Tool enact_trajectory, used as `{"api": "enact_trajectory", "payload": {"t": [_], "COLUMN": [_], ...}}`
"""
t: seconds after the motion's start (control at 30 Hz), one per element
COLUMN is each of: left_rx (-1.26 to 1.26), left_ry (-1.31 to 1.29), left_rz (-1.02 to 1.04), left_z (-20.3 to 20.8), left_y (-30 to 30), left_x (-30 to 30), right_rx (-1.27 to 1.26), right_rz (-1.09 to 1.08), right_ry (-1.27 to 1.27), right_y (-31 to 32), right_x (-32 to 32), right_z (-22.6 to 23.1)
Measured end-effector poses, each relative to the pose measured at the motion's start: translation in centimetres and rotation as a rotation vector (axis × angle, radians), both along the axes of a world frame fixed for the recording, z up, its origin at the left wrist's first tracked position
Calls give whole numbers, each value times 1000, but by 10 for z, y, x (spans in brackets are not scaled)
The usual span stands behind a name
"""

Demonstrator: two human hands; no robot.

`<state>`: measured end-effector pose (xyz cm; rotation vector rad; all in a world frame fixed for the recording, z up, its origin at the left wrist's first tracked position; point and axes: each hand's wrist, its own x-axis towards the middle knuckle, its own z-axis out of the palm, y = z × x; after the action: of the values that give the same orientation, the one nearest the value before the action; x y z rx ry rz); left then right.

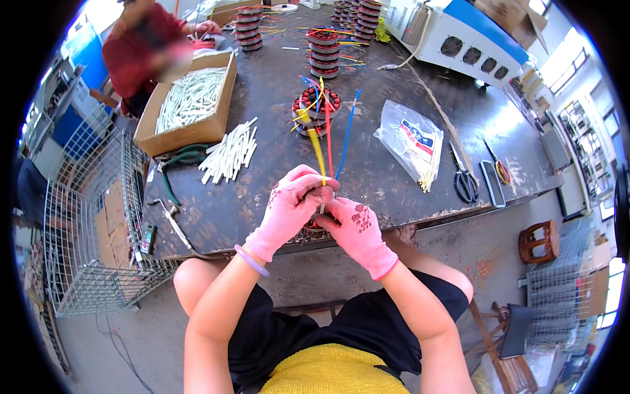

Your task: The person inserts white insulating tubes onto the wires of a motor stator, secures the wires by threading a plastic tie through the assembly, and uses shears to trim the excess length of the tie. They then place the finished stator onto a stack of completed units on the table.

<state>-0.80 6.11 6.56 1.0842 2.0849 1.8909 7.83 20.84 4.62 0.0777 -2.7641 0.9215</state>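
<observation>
Wires at centre: pinching apparently at the foot of a yellow strand (319, 152) with the gloved left hand (289, 207), its thumb and forefinger closing together, a red wire (329, 144) and a blue wire (348, 134) rising just beside. Probably gripping low like this for steadying thin, springy lengths near their base while letting the free ends fan upward, apart by colour. Holding the right hand (357, 230), also gloved, close on the other side, with fingers bending inward and thumb pointing toward the left fingertips. Not being able to tell whether clamping on the wire ends or merely touching, with the contact hiding behind the glove. Having a dark, reddish wound piece (314, 230) right at the near edge of the desk (275, 125), partly under both hands, likely for working straight in front of the body. Standing stacked wound rings (324, 62) farther back, perhaps for saving room and sparing their coloured leads from bending. Spreading a small heap of pale tubes (230, 152) loose beside the cardboard box (224, 105), seemingly for easier picking than from the full box. Setting a clear plastic bag (397, 134) and black-handled scissors (466, 187) off to the right, presumably within reach yet outside the working space.
</observation>
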Motion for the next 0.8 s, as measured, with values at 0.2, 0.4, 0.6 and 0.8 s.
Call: {"api": "enact_trajectory", "payload": {"t": [0.2,0.4,0.6,0.8], "left_rx": [31,19,87,-1100], "left_ry": [69,158,-330,516], "left_rz": [-66,14,73,651], "left_z": [-8,-11,-1,-57], "left_y": [-2,-2,-35,-60], "left_x": [5,11,-43,-115], "right_rx": [118,213,-146,-220], "right_rz": [-50,-54,-112,16], "right_ry": [-2,18,5,156], "right_y": [-7,-11,-5,-18], "right_x": [1,6,30,63], "right_z": [-4,-21,3,0]}}
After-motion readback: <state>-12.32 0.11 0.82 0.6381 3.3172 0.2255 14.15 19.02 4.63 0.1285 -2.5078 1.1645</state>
